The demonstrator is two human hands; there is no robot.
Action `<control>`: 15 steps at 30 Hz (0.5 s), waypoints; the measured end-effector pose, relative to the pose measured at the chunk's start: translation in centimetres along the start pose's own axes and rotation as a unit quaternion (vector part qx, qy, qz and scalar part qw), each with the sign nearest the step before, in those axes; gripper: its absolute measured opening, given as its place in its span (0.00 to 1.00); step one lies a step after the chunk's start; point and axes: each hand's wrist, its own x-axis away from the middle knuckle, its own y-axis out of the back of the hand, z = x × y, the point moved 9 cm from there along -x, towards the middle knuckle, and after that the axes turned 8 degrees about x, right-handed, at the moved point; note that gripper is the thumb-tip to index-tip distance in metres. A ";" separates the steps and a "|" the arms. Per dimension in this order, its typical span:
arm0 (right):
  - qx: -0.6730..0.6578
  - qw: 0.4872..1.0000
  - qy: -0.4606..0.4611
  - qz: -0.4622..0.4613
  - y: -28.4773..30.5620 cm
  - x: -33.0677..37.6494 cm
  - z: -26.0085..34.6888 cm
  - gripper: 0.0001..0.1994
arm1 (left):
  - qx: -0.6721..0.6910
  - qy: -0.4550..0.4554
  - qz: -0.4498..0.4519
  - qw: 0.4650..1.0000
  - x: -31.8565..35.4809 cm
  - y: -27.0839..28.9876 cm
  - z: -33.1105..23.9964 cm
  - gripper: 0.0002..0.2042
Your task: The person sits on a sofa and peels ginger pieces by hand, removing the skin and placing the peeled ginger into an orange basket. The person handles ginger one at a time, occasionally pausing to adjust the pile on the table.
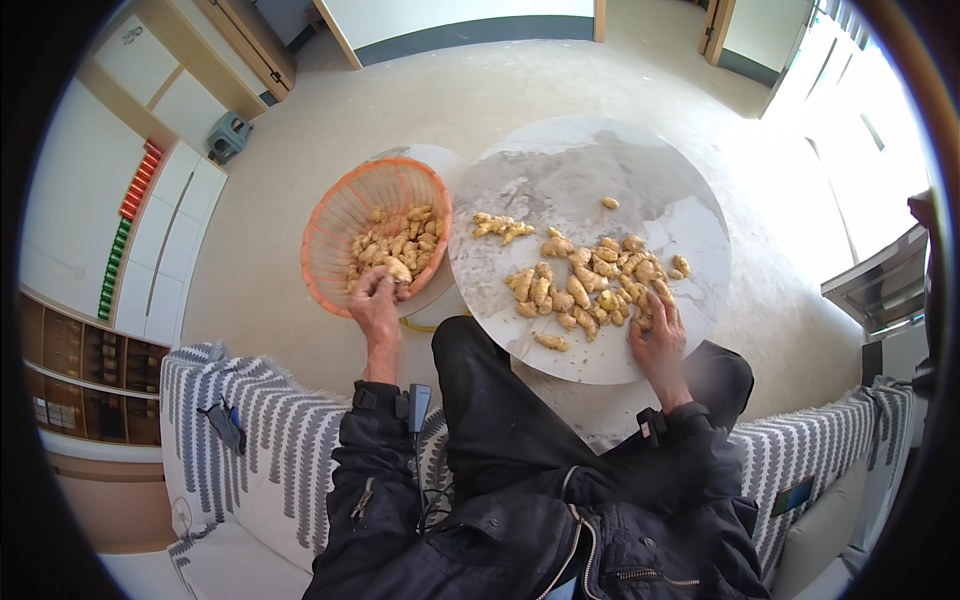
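Observation:
My left hand [376, 306] reaches into the near edge of an orange plastic basket [335, 215] and grips a piece of ginger [397, 269]. Several more ginger pieces lie inside the basket. My right hand [660, 335] rests at the near right of a pile of ginger roots [590, 283] on a round white marble table [560, 170], its fingers curled over a piece at the pile's edge. A few loose pieces [500, 226] lie apart toward the table's left.
The basket sits on a smaller round table [440, 158] to the left of the marble one. I sit on a grey-and-white patterned sofa [260, 440]. White cabinets [165, 225] stand at the left, and a metal unit [885, 285] at the right.

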 end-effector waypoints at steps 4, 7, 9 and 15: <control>0.000 1.000 -0.004 -0.002 0.0 0.1 -0.1 0.29 | 0.024 -0.027 -0.069 0.997 -1.2 0.9 -1.6 0.11; 0.000 1.000 -0.007 -0.001 -0.2 0.1 -0.2 0.29 | -0.014 -0.011 0.004 1.000 -0.1 -1.9 -0.8 0.12; 0.001 1.000 -0.008 0.001 -0.4 0.1 -0.3 0.29 | -0.068 0.042 0.108 0.991 2.4 -5.5 1.7 0.13; 0.005 1.000 -0.011 0.004 -0.5 0.1 -0.6 0.30 | -0.260 -0.068 0.331 0.905 8.0 -16.1 5.2 0.14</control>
